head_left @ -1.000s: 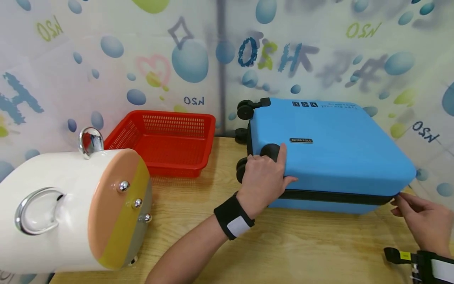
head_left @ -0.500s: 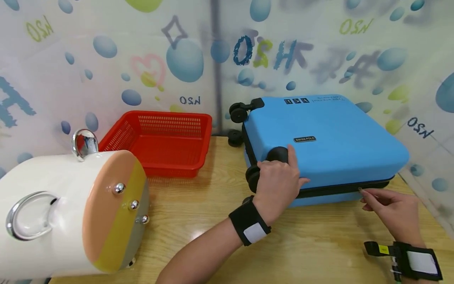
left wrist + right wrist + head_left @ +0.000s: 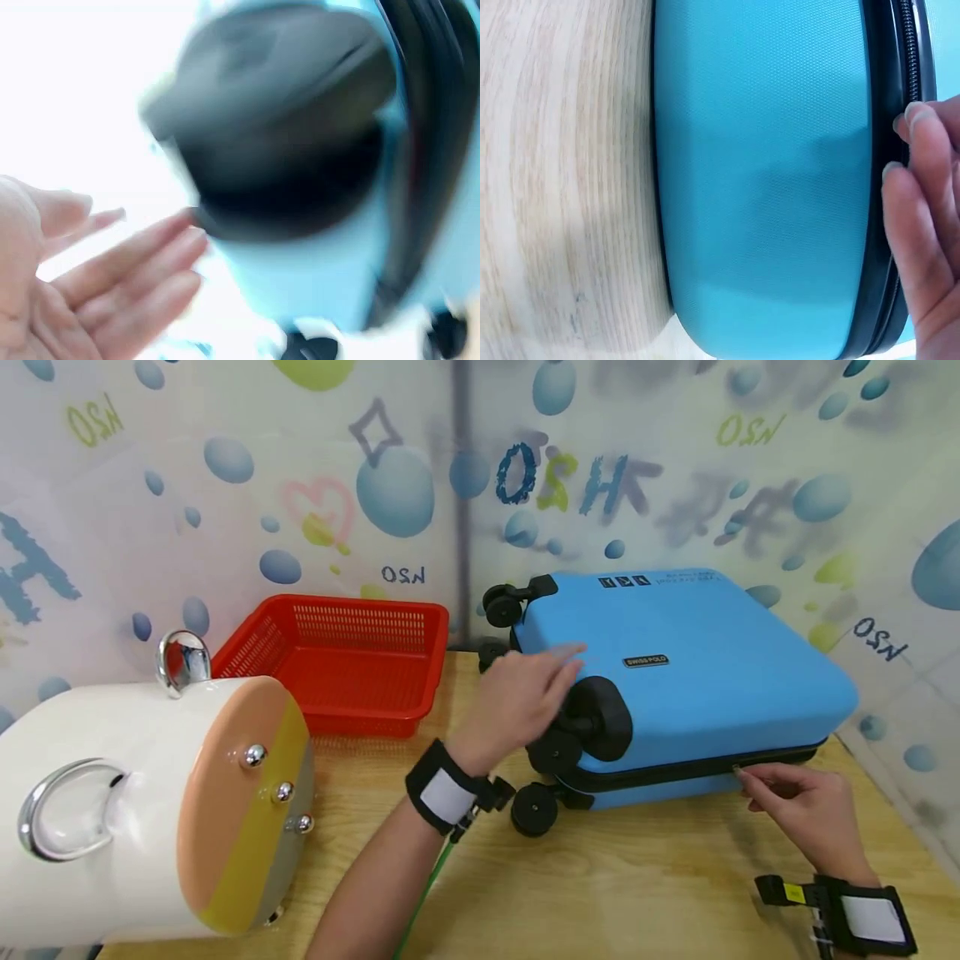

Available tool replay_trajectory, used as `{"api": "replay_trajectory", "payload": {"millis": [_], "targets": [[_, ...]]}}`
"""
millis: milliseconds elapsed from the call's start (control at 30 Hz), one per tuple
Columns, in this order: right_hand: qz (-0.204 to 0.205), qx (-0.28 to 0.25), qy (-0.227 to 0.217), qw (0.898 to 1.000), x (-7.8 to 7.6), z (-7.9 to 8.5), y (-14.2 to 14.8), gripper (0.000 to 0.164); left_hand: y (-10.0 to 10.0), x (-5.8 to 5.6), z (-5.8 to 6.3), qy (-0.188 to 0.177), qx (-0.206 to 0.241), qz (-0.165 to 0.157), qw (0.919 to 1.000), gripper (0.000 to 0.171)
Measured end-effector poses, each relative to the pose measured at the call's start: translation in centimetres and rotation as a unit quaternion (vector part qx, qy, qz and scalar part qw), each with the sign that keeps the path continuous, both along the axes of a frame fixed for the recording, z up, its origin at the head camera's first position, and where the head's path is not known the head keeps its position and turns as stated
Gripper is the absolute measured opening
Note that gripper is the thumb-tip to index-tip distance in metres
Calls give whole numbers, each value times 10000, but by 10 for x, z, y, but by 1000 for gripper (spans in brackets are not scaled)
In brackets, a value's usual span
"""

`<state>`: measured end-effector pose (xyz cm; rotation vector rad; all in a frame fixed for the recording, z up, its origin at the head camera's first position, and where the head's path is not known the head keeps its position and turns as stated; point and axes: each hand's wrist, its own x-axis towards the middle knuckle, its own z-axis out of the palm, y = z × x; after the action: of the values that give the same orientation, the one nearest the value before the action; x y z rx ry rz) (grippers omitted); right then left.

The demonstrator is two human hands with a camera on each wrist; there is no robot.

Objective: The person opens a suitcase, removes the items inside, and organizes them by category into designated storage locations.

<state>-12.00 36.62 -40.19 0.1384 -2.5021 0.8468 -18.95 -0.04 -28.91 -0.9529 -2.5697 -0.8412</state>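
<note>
A blue hard-shell suitcase (image 3: 720,635) lies flat on the table, its black wheels (image 3: 534,810) pointing left. At the near wheel corner my left hand (image 3: 517,697) is raised, overlapping the suitcase in the head view. Blurred in the left wrist view, its fingers (image 3: 142,277) are extended beside a black wheel mount (image 3: 277,135) and hold nothing. My right hand (image 3: 806,802) is at the near side, thumb and fingertips pinched together on the black zipper (image 3: 911,52). The zipper pull itself is hidden by those fingers.
Left of the suitcase stands a red plastic basket (image 3: 427,693). A cream bread-bin-shaped container (image 3: 142,793) with chrome handles takes up the front left of the wooden table (image 3: 637,885). A patterned curtain (image 3: 637,443) hangs behind.
My right hand has slid leftward along the zipper from the suitcase's right corner. My left hand has let go of the wheel corner and moved left. The suitcase has turned slightly.
</note>
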Motion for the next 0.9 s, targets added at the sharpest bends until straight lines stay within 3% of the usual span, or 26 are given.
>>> {"api": "replay_trajectory", "payload": {"millis": [100,167,267,333,433,667,900], "targets": [[-36,-76,-13,10000,0,0,-1,5,-17,-30,-11,127,-13,-236,9996,53],[-18,-151,-60,9999,1,-2,-2,6,-20,-45,-24,97,-416,-446,9981,74],[-79,-255,-159,9995,2,-4,-5,7,-20,-57,-40,96,-924,-688,9933,96],[-103,-284,-151,9994,2,-5,-6,7,-19,-60,-46,357,-1037,-628,9920,99],[-155,-257,-95,9995,0,-6,-7,7,-17,-58,-47,907,-1014,-392,9899,95],[-201,-276,113,9994,-1,-5,5,7,-9,-42,-50,1780,-1000,-88,9789,89],[-287,-131,491,9983,-2,-6,21,10,11,-7,-59,2708,-767,-40,9596,88]]}}
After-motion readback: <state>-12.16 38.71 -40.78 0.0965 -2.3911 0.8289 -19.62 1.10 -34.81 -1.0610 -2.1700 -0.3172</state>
